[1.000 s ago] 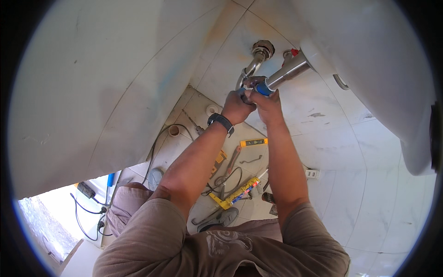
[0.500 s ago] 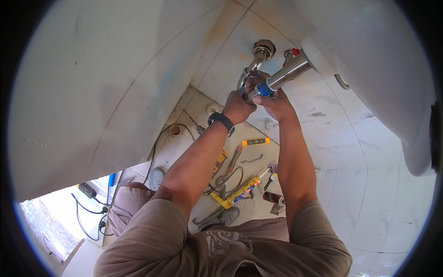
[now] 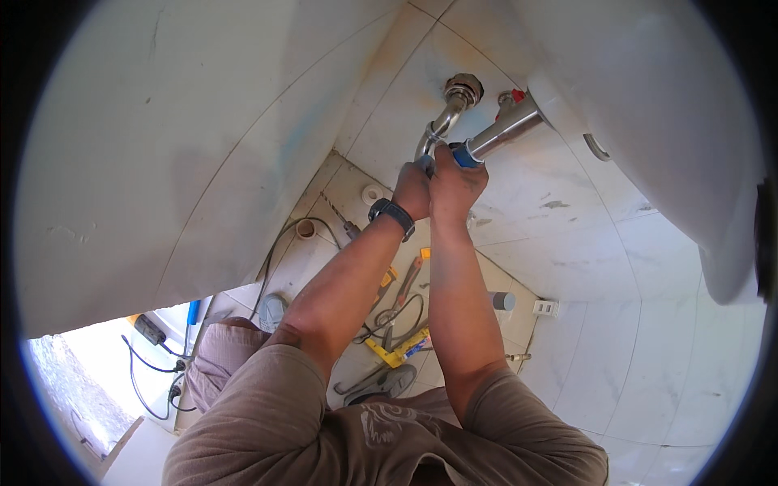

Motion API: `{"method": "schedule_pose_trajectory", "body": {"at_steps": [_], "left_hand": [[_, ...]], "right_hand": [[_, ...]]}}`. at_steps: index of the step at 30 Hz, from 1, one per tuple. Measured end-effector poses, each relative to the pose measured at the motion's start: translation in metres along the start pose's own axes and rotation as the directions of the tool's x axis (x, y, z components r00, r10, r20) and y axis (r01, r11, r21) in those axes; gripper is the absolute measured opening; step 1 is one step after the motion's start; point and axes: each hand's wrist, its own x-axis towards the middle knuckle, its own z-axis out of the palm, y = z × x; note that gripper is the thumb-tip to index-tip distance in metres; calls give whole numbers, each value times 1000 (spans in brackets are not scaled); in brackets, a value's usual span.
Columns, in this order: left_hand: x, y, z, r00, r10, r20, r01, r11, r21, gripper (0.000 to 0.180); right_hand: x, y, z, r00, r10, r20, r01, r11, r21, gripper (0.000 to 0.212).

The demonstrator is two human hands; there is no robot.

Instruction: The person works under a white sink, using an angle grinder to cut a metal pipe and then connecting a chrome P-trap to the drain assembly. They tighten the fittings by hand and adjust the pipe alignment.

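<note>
Under a white basin [image 3: 648, 105], both my hands are on the chrome drain trap [image 3: 444, 123]. My left hand [image 3: 412, 190], with a dark watch on its wrist, is closed round the lower bend, which it mostly hides. Right beside it, my right hand [image 3: 458, 185] wraps the trap just below a blue ring [image 3: 465, 155], its thumb lying along the top. Above that ring, a straight chrome tailpipe [image 3: 509, 128] slants up to the basin. The trap's other end runs into a wall fitting [image 3: 463, 89] with a rough, brownish rim.
A red-handled valve [image 3: 517, 96] sits beside the tailpipe. Across the tiled floor lie a drill bit [image 3: 333, 207], a yellow caulking gun [image 3: 399, 350], cables and several hand tools. A white roll [image 3: 372, 193] rests near the wall, and a large pale panel [image 3: 186, 162] stands on the left.
My right hand has moved from the right side of the blue ring down and left, now gripping the trap from the near side. My left hand stays nearly where it was.
</note>
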Motion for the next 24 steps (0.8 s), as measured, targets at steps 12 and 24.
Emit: {"method": "schedule_pose_trajectory", "body": {"at_steps": [12,24], "left_hand": [[0,10,-1,991,-126,47,123,990,62,33],[3,-4,-2,994,-86,72,79,992,93,36]], "right_hand": [[48,7,-46,693,47,719,-248,953,177,37],[7,-8,-18,958,130,255,-159,983,97,29]]}}
